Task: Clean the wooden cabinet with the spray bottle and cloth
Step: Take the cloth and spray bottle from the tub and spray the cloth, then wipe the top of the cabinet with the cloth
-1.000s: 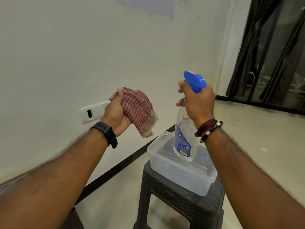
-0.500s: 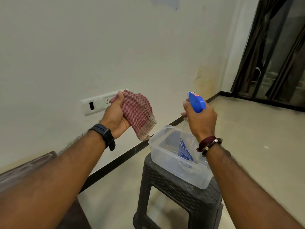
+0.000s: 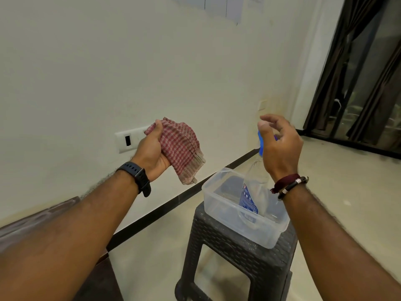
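Left hand [image 3: 152, 152] up at mid-frame, fingers and thumb curled tight round a red-and-white checked cloth [image 3: 181, 148], bunched, its loose end hanging down and to the right of the palm. Dark watch [image 3: 137, 177] strapped on that wrist. Right hand [image 3: 280, 144] raised over the spray bottle [image 3: 251, 192], fingers loosely spread and relaxed, gripping nothing; thumb and fingertips apart, blue trigger head [image 3: 261, 144] peeking out just behind the thumb, contact between the two impossible to judge from this angle. Bottle standing tilted inside a clear plastic tub [image 3: 219, 205], blue label facing left, clear body leaning toward the right wrist. Maroon band and dark bracelet [image 3: 289, 184] on that wrist, crossing in front of the bottle's shoulder. Tub sitting on top of a dark woven-pattern plastic stool [image 3: 227, 242], toward its right side. Down in the lower left corner, partly hidden under the left forearm, the dark brown top of a wooden cabinet [image 3: 34, 220], set against the cream wall [image 3: 108, 61]. White switch plate [image 3: 128, 141] on that wall, just behind the cloth hand. Black skirting strip running along the wall's foot, pale floor [image 3: 347, 181] beyond, dark curtains [image 3: 368, 72] at the far right.
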A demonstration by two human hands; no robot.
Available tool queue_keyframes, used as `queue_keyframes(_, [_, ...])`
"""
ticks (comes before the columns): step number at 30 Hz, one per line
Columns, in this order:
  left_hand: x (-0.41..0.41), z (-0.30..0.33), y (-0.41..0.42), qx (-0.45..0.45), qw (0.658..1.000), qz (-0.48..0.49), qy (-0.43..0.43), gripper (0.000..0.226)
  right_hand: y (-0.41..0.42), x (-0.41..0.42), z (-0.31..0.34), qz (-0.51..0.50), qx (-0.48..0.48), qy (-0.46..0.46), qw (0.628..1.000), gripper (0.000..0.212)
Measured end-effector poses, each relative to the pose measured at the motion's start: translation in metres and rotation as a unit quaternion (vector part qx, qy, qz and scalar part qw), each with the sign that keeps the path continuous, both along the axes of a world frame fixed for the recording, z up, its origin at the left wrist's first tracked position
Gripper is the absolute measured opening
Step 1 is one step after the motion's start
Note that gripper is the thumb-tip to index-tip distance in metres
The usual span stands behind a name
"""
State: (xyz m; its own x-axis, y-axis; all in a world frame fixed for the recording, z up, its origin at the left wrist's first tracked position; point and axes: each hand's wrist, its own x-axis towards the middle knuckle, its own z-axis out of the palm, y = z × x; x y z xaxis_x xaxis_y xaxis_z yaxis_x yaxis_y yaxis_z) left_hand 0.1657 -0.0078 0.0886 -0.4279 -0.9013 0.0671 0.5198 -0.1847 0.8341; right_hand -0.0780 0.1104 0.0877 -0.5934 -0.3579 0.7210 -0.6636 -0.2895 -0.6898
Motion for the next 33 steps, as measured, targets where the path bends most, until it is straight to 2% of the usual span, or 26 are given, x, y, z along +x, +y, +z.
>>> queue_keyframes(5, [0.019,0.002,-0.001,-0.021,1.0,0.017,-0.008,0.052,0.003,0.031,0.015,-0.022,-0.026,0.099,0.994,0.02])
queue_keyframes(10, [0.047,0.005,-0.006,-0.046,0.998,0.04,-0.021,0.047,-0.009,0.071,0.026,-0.064,-0.006,0.178,0.982,0.019])
queue_keyframes(13, [0.069,0.007,-0.01,-0.054,0.996,0.059,-0.044,0.044,-0.023,0.1,0.027,-0.007,-0.024,0.169,0.985,0.017])
queue_keyframes(17, [0.103,0.002,-0.014,-0.059,0.994,0.062,-0.064,0.042,-0.054,0.147,0.01,0.141,0.101,0.135,0.976,0.012])
queue_keyframes(22, [0.161,-0.007,-0.019,-0.048,0.991,0.083,-0.09,0.04,-0.102,0.214,-0.03,0.336,0.267,0.046,0.902,0.048])
queue_keyframes(28, [0.239,-0.024,-0.033,-0.021,0.988,0.125,-0.084,0.039,-0.149,0.292,-0.077,0.522,0.33,-0.06,0.784,0.04])
queue_keyframes(33, [0.297,-0.047,-0.052,-0.005,0.984,0.156,-0.087,0.04,-0.181,0.344,-0.105,0.595,0.331,-0.105,0.724,0.035])
